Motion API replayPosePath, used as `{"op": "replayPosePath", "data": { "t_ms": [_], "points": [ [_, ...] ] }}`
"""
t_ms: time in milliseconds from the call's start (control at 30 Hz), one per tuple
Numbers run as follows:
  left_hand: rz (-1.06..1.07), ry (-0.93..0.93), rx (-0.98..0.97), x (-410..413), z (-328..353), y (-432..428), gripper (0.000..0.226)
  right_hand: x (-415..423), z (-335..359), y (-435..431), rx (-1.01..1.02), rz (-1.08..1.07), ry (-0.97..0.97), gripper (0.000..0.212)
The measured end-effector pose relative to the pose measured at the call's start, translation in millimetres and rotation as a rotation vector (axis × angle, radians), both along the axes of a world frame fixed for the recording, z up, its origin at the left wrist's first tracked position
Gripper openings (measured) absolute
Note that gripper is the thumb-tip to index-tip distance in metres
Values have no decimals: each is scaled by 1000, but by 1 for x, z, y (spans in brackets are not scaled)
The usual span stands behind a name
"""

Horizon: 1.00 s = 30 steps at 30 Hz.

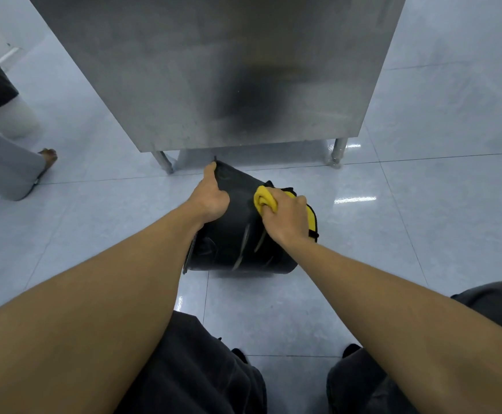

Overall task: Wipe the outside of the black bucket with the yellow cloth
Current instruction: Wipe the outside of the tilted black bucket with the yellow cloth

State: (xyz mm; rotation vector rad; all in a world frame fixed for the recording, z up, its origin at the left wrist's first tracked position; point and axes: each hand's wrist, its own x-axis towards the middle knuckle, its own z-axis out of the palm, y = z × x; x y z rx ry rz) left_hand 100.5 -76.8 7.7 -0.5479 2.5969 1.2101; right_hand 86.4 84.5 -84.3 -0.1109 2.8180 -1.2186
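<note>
I am tilting the black bucket (pixel 232 234) on the tiled floor (pixel 423 234), just in front of the steel cabinet (pixel 214 70). My left hand (pixel 211 195) is gripping its upper edge, fingers closed over the far side. My right hand (pixel 285 216) is pressing the bunched yellow cloth (pixel 264 200) against the bucket's outer wall, fingers (pixel 299 201) clenched around the cloth.

Black bucket (pixel 232 234), yellow cloth (pixel 266 200), pale blue floor (pixel 423 219).
</note>
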Motion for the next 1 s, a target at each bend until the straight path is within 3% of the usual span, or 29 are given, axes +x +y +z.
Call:
{"op": "replayPosePath", "data": {
  "t_ms": [100,200,367,500,633,833,1000],
  "points": [
    [-37,23,11,1,0,2,75,9,12,-17,-73,175,120,48],
    [-66,29,4,3,0,1,74,7,19,-21,-77,210,154,50],
    [-33,-32,19,9,0,-7,71,-3,0,7,50,-64,-42,29],
    [-12,-84,-35,8,0,-10,49,1,-7,21,40,-190,-165,33],
    [6,-46,-86,3,-1,-7,47,7,-1,4,23,-38,-6,42],
    [-68,9,-110,1,-4,-8,76,9,14,-15,-27,197,170,57],
    [-2,-23,-137,2,-8,-15,76,29,-6,0,34,334,345,61]
  ]
}}
